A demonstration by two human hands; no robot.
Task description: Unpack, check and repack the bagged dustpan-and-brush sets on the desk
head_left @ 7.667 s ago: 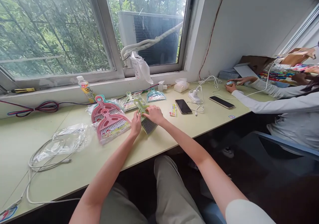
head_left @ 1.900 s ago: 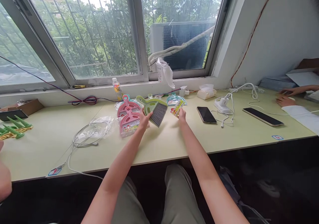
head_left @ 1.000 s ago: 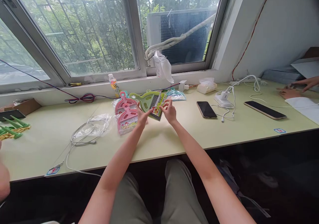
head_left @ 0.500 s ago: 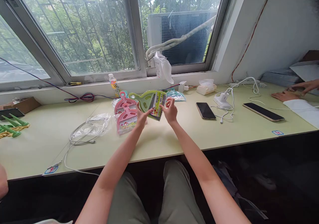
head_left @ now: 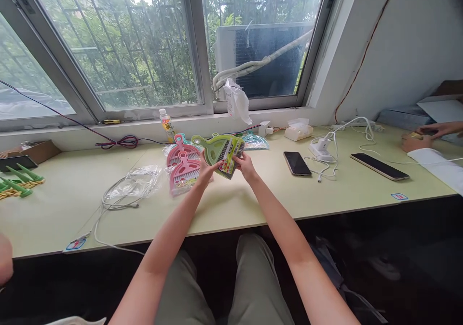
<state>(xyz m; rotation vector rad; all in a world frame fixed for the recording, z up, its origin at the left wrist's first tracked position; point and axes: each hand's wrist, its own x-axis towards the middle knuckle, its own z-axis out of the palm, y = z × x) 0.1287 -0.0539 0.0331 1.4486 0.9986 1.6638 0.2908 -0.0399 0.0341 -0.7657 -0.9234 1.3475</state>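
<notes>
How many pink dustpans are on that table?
2. The front pink dustpan lies left of the held green dustpan; the rear pink dustpan lies behind the front one, partly covered by it. More could be hidden underneath.

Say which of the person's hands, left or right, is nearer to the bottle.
Left. The left hand, gripping the green dustpan, is in front of the bottle and to its right; the right hand, touching the card, is farther right.
</notes>
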